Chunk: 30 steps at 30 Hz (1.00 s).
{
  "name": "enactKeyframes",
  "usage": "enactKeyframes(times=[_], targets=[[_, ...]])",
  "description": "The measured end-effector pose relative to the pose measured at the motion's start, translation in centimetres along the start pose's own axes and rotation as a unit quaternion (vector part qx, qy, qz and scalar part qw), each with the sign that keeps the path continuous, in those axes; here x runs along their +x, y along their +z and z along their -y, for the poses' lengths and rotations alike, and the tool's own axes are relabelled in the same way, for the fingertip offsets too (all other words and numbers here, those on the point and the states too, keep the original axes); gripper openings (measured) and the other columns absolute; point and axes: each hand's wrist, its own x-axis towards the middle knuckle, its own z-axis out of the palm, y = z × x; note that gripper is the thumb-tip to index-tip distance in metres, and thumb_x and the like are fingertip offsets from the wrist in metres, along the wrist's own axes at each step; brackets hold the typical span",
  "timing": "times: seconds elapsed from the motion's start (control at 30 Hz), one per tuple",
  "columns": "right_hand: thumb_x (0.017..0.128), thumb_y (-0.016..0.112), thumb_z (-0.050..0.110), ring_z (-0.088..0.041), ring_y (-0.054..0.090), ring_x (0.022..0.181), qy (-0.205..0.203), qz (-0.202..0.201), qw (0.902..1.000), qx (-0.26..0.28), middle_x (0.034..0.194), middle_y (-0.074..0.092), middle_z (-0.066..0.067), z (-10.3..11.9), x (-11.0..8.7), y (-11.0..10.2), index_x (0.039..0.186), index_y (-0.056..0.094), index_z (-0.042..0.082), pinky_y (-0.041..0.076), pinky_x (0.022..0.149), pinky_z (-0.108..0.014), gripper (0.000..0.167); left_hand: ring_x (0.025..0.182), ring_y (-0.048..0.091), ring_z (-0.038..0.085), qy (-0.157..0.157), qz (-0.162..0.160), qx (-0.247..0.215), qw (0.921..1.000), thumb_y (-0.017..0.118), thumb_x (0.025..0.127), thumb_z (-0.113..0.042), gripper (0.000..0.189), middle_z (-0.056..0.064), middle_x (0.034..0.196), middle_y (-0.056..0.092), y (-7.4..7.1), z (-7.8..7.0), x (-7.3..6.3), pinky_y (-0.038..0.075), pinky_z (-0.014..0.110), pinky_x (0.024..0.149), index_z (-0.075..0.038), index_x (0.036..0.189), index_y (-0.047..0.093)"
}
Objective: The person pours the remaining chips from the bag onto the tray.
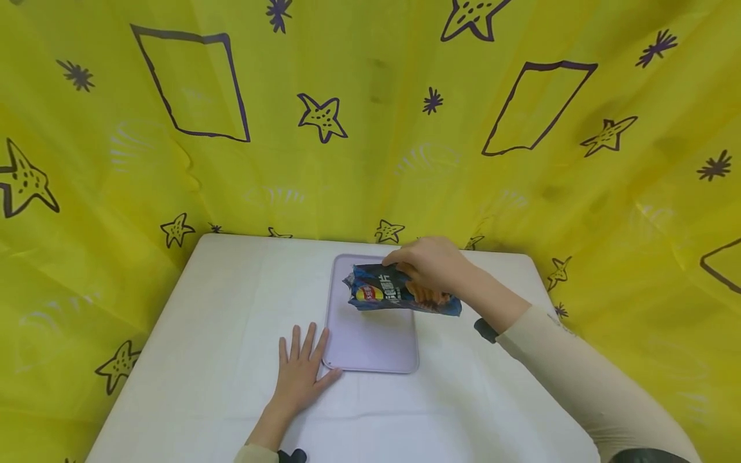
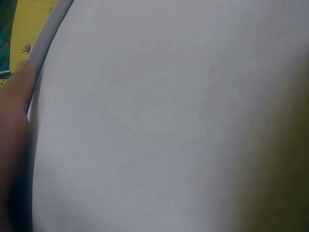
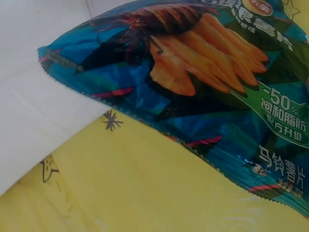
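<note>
My right hand [image 1: 431, 262] grips the upper side of a blue and black bag of potato chips [image 1: 370, 292], holding it over a pale purple tray [image 1: 370, 344]. In the right wrist view the chip bag [image 3: 193, 63] fills much of the frame, with chips and a squid printed on its front. My left hand [image 1: 301, 373] lies flat with fingers spread at the tray's near left corner, the thumb and a finger by its edge. The left wrist view shows part of the left hand [image 2: 14, 106] along the edge of a pale surface.
A white-covered table [image 1: 231, 308] carries the tray. Behind it and at both sides hangs a yellow curtain [image 1: 370, 161] printed with starfish and other dark outlines.
</note>
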Motion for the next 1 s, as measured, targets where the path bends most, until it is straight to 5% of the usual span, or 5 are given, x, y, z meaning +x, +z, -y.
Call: enactKeyframes(times=[0.27, 0.47, 0.7, 1.0], targets=[[0.096, 0.067, 0.016, -0.011, 0.062, 0.065, -0.010, 0.016, 0.9997, -0.015, 0.095, 0.077, 0.005, 0.4, 0.9, -0.7, 0.112, 0.077, 0.029, 0.047, 0.052, -0.024, 0.023, 0.151, 0.007, 0.048, -0.014, 0.028, -0.006, 0.9995, 0.056, 0.088, -0.068, 0.090, 0.016, 0.165, 0.022, 0.2, 0.1, 0.1, 0.000, 0.070, 0.116, -0.018, 0.158, 0.030], [0.096, 0.066, 0.017, -0.014, 0.069, 0.074, -0.012, 0.023, 0.9995, -0.019, 0.098, 0.078, 0.004, 0.6, 1.5, -1.3, 0.112, 0.077, 0.029, 0.053, 0.057, -0.028, 0.023, 0.152, 0.002, 0.045, -0.020, 0.050, 0.006, 0.9985, 0.055, 0.088, -0.070, 0.091, 0.013, 0.166, 0.017, 0.3, 0.1, 0.3, -0.002, 0.068, 0.117, -0.021, 0.160, 0.026], [0.096, 0.067, 0.019, -0.014, 0.069, 0.075, -0.011, 0.012, 0.9996, -0.024, 0.097, 0.078, 0.004, 1.0, 2.0, -1.8, 0.112, 0.077, 0.030, 0.054, 0.058, -0.029, 0.022, 0.149, 0.014, 0.051, -0.002, 0.005, 0.007, 1.0000, 0.059, 0.086, -0.068, 0.089, 0.018, 0.162, 0.028, 0.4, 0.0, 0.1, 0.007, 0.072, 0.115, -0.017, 0.156, 0.036], [0.096, 0.067, 0.019, -0.015, 0.069, 0.072, -0.030, 0.018, 0.9987, -0.037, 0.093, 0.078, 0.003, 1.8, 2.3, -1.4, 0.112, 0.077, 0.030, 0.052, 0.054, -0.026, 0.022, 0.149, 0.014, 0.051, -0.002, 0.003, 0.006, 1.0000, 0.060, 0.086, -0.067, 0.090, 0.018, 0.163, 0.027, 0.2, 0.1, 0.2, 0.008, 0.073, 0.114, -0.016, 0.156, 0.036]])
